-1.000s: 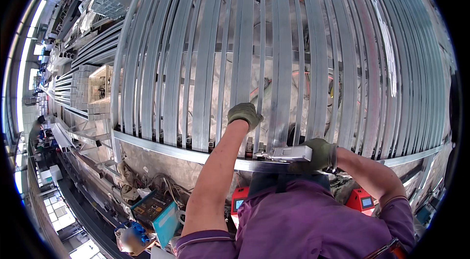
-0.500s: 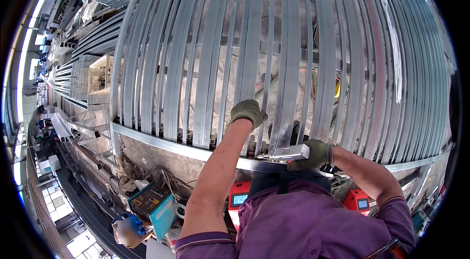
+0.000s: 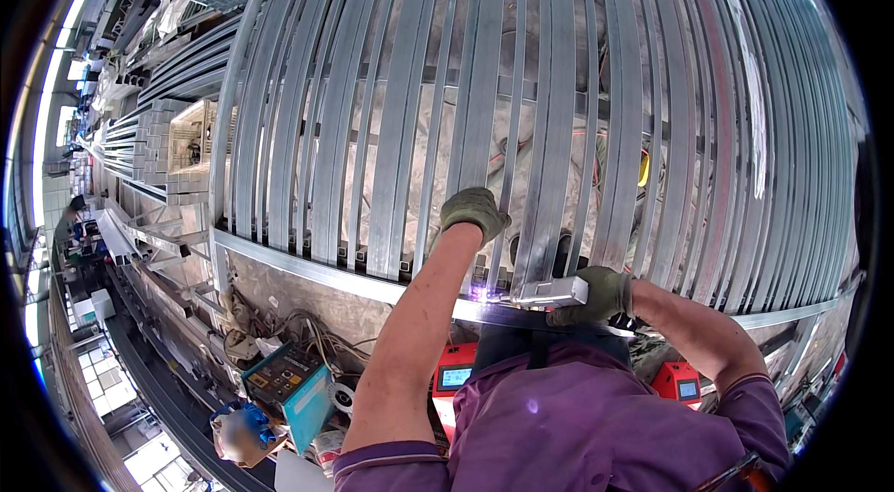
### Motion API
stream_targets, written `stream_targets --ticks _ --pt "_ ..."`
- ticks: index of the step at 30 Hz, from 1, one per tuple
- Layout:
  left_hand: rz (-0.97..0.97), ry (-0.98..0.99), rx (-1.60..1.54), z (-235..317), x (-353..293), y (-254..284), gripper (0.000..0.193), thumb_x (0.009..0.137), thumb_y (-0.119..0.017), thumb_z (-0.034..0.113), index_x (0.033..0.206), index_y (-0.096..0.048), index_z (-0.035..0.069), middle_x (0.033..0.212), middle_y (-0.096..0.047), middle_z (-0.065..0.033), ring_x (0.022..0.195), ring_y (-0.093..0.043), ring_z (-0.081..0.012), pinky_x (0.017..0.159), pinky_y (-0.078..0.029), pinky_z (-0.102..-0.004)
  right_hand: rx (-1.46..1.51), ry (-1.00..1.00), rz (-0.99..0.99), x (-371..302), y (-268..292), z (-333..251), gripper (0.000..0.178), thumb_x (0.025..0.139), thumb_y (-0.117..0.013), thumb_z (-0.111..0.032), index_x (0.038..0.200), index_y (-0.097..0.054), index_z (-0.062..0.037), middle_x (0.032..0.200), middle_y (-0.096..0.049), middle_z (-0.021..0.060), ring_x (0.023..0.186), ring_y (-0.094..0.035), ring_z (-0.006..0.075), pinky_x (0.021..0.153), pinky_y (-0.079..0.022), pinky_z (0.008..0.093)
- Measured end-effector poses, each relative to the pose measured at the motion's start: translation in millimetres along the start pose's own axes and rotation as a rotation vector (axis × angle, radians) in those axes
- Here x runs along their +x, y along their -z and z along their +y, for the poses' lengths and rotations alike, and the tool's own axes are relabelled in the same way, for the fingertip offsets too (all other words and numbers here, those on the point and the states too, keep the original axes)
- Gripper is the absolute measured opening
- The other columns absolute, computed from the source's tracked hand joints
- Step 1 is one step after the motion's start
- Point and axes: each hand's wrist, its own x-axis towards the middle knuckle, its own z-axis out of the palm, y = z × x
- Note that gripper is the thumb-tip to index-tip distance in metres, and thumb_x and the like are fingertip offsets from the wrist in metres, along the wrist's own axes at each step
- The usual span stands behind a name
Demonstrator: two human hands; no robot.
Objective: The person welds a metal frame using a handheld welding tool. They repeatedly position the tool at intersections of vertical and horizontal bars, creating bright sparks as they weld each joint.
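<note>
Handheld torch (image 3: 557, 293): just above the near rail (image 3: 307, 272), a violet-white glow at its tip; I judge it rigid, fairly light, best held around its rear body, clear of the hot nozzle.
Right hand (image 3: 601, 295): gloved fingers wrapped around the torch's rear.
Left hand (image 3: 473, 213): curled over a wide steel bar (image 3: 478, 73); fingertips hidden, so I can't tell whether they clasp it.
Pale crate (image 3: 179, 134): left of the bars, dark contents too small for me to identify.

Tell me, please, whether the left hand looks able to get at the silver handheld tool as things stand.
Probably not freely: the right hand grips the silver handheld tool, and a bright glow at its tip lies toward the left hand.
</note>
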Motion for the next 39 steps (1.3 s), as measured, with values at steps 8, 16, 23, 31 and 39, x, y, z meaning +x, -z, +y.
stream_targets --ticks 8,16,23,31,39 --pt "-0.036 0.017 0.021 1 2 3 0.063 0.096 -0.078 0.061 0.136 -0.079 0.013 0.145 -0.075 -0.0123 0.135 -0.071 -0.0309 0.112 -0.058 -0.0458 -0.125 -0.042 0.021 -3 0 -9 0.064 0.092 -0.082 -0.07 0.131 -0.08 -0.0192 0.091 -0.082 0.0098 0.079 -0.08 0.0256 0.075 -0.063 0.0422" --pt "-0.038 0.017 0.016 4 0 7 0.064 0.096 -0.078 0.062 0.137 -0.079 0.013 0.145 -0.075 -0.012 0.135 -0.072 -0.0306 0.112 -0.059 -0.0454 -0.127 -0.007 0.062 -8 -1 -5 0.068 0.09 -0.081 -0.072 0.131 -0.08 -0.0177 0.093 -0.083 0.0122 0.079 -0.081 0.0278 0.077 -0.063 0.0425" --pt "0.011 0.005 -0.003 1 -2 3 0.064 0.097 -0.078 0.062 0.129 -0.082 0.007 0.134 -0.079 -0.0163 0.128 -0.075 -0.0332 0.108 -0.06 -0.0458 -0.066 -0.121 -0.01 -15 5 -16 0.072 0.087 -0.082 -0.077 0.127 -0.082 -0.0176 0.11 -0.084 0.0134 0.106 -0.08 0.0333 0.094 -0.062 0.0439" --pt "-0.002 -0.022 0.018 -4 3 -2 0.072 0.096 -0.078 0.067 0.134 -0.079 0.005 0.137 -0.078 -0.0197 0.127 -0.076 -0.0357 0.106 -0.062 -0.0482 -0.135 0.139 0.035 11 -18 35 0.064 0.092 -0.079 -0.07 0.13 -0.08 -0.019 0.106 -0.084 0.0121 0.1 -0.081 0.0338 0.091 -0.063 0.0471" --pt "-0.005 -0.022 0.019 -1 -1 1 0.071 0.097 -0.076 0.067 0.132 -0.081 0.006 0.137 -0.079 -0.0173 0.128 -0.075 -0.034 0.108 -0.061 -0.0459 -0.052 0.022 0.015 11 -21 39 0.079 0.087 -0.078 -0.081 0.138 -0.078 -0.0211 0.12 -0.083 0.0153 0.111 -0.079 0.0342 0.099 -0.06 0.046"
